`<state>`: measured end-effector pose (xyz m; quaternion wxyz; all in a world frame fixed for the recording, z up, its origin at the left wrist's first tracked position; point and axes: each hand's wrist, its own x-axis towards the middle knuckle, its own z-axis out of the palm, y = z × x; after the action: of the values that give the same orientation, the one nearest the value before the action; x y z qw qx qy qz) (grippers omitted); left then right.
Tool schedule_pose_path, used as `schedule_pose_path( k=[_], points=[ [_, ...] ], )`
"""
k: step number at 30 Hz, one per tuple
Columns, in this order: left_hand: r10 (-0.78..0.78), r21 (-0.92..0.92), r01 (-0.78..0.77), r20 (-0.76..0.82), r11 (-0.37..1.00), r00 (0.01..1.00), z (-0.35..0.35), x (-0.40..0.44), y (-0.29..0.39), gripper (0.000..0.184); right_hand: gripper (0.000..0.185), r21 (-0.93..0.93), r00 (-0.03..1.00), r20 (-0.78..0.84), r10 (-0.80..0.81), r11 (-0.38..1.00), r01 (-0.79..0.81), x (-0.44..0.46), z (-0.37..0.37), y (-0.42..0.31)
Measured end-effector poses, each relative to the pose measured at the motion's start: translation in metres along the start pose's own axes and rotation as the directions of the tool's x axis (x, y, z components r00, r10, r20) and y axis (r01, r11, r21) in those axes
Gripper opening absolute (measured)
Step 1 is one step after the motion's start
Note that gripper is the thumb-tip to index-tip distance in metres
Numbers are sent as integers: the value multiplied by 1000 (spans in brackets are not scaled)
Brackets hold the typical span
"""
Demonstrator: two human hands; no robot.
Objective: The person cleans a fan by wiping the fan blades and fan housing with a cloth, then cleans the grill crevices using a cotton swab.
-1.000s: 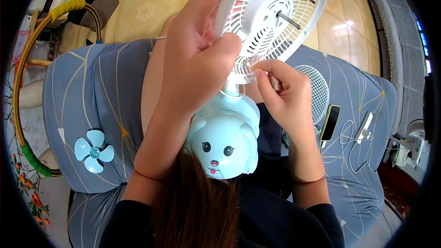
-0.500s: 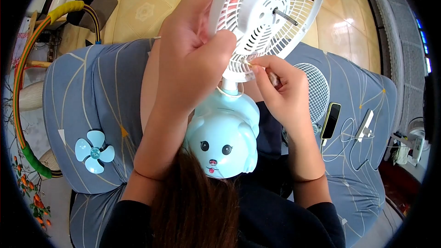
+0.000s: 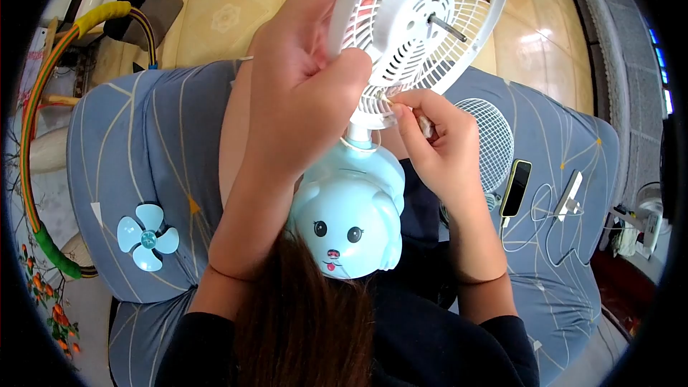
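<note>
A white round fan grille (image 3: pixel 423 75) with a bare metal shaft at its hub stands on a light blue dog-shaped base (image 3: pixel 347 222) in my lap. My left hand (image 3: pixel 308 93) grips the grille's left rim, thumb in front and fingers behind the bars. At the grille's lower edge, my right hand (image 3: pixel 433 132) pinches a small, thin, light-coloured item whose tip touches the bars. Something pale and crumpled is tucked in its curled fingers, partly hidden. A loose light blue fan blade (image 3: pixel 147 237) lies on the sofa at the left.
On the grey-blue patterned sofa (image 3: pixel 179 115), a second round grille (image 3: pixel 489 145) lies right of my right hand. Beyond it are a phone (image 3: pixel 516 189) and a white power strip (image 3: pixel 569 195) with cables. A striped hoop (image 3: pixel 32 122) stands at the far left.
Since one second ago, the grille and both hands have shifted slightly left. In the last half second they have moved very little, and both hands have kept their hold.
</note>
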<state>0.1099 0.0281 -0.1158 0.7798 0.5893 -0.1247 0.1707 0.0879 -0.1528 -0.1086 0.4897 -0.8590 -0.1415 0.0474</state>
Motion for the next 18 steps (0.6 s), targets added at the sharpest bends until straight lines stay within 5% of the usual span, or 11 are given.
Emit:
schedule_pose_path(
  k=[4, 6, 8, 18],
  points=[
    [-58, -60, 54, -75, 997, 996, 14, 0, 6, 63, 10, -125, 995, -40, -91, 988, 85, 0, -6, 6],
    [-350, -124, 343, -41, 931, 936, 25, 14, 53, 71, 10, -146, 993, -70, -91, 986, 80, 0, -11, -1],
    [-454, -151, 446, -24, 882, 891, 29, 18, 66, 76, 9, -120, 995, -95, -29, 993, 17, -1, -15, 2],
    [-319, -157, 313, -18, 937, 947, 24, 10, 45, 76, 7, -190, 991, -61, -122, 976, 108, 0, -3, -1]
  ],
)
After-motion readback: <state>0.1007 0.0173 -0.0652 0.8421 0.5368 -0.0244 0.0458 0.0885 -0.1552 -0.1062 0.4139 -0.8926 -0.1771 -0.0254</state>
